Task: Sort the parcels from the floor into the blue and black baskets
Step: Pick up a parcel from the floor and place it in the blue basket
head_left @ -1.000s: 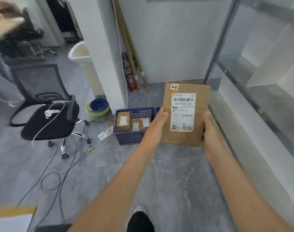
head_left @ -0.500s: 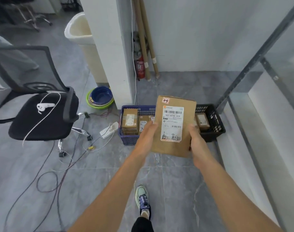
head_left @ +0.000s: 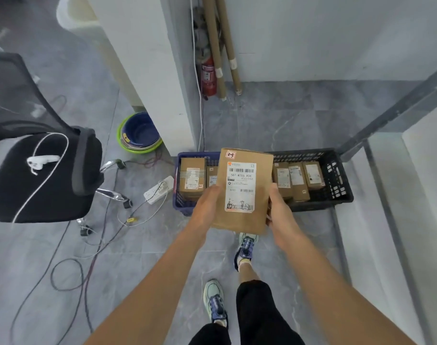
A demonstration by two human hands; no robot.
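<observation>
Both left hand (head_left: 207, 207) and right hand (head_left: 281, 211) are gripping a white-labelled brown cardboard parcel (head_left: 242, 190) by its sides over the blue plastic basket (head_left: 180, 204); that basket and the black plastic basket (head_left: 337, 192) right of it are already holding boxes (head_left: 192, 179).

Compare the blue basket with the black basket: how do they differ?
The blue basket sits left, by the pillar; the black basket sits right, by the metal frame. Blue shows two parcels, black three, though the held parcel hides part of each. Both are slotted crates on the floor, side by side.
</observation>
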